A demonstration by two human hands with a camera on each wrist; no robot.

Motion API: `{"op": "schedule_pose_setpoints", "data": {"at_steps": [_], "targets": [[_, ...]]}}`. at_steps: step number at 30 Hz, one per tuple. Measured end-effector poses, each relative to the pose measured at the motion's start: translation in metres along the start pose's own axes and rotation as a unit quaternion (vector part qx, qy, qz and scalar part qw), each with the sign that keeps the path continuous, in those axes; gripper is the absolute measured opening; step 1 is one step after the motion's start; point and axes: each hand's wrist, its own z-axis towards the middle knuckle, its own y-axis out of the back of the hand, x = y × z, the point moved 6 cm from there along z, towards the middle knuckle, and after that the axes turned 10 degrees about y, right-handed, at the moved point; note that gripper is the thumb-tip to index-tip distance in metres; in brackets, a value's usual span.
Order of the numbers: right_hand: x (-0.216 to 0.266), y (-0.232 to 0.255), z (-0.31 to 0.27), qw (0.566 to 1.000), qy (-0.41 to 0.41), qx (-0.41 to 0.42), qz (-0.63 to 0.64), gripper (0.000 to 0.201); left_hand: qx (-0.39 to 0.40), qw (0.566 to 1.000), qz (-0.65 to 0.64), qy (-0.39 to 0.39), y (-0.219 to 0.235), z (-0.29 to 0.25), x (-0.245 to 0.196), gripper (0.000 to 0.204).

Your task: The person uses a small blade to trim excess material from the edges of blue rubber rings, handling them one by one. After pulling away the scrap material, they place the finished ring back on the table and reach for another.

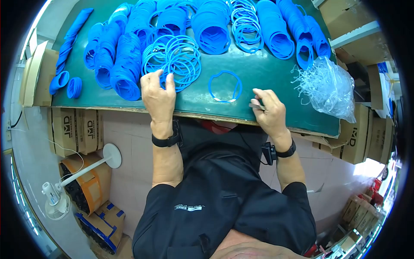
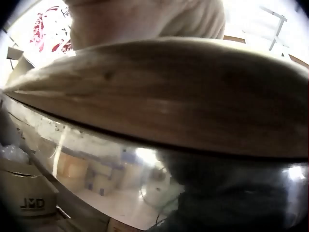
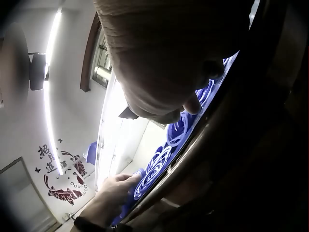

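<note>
My left hand [image 1: 159, 97] is at the near edge of a loose pile of blue rings [image 1: 183, 60], thumb and forefinger apart over it; in the right wrist view its fingers [image 3: 126, 179] touch the pile. One blue ring [image 1: 210, 86] lies apart between the hands, with whitish parts on its near side. My right hand [image 1: 271, 110], over the table's near edge, pinches a small dark flat piece [image 1: 257, 106]; its tip [image 3: 128, 113] juts out in the right wrist view. Only the base of the left hand [image 2: 145, 21] shows in the left wrist view.
Stacks of blue rings [image 1: 211, 32] line the far side of the green table [image 1: 267, 77]. A clear plastic bag [image 1: 330, 88] with thin strips is at the right. Cardboard boxes [image 1: 64, 129] stand below left, beside a white fan [image 1: 56, 200].
</note>
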Motion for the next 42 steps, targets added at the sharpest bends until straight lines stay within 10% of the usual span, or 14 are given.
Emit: {"op": "schedule_pose_setpoints", "data": {"at_steps": [16, 24, 30, 35, 37, 42], "targets": [[0.023, -0.030, 0.008, 0.996, 0.068, 0.055, -0.033, 0.022, 0.044, 0.996, 0.034, 0.075, -0.024, 0.002, 0.003, 0.023], [0.035, -0.063, 0.069, 0.988, 0.012, -0.048, 0.148, 0.026, 0.032, 0.997, 0.028, 0.070, -0.025, -0.001, 0.003, 0.025], [0.035, -0.129, 0.100, 0.951, -0.154, 0.030, 0.268, 0.026, 0.013, 0.998, 0.002, 0.063, -0.025, -0.001, 0.003, 0.026], [0.042, -0.104, 0.099, 0.953, -0.129, 0.046, 0.271, 0.021, -0.075, 0.990, -0.117, 0.017, -0.001, -0.004, 0.002, 0.029], [0.039, -0.081, 0.093, 0.950, -0.116, 0.076, 0.279, 0.020, -0.055, 0.989, -0.138, 0.006, 0.006, -0.006, -0.001, 0.023], [0.010, -0.057, 0.068, 0.916, -0.128, 0.174, 0.337, 0.019, 0.278, 0.866, -0.405, 0.091, -0.024, -0.037, -0.035, 0.020]]}}
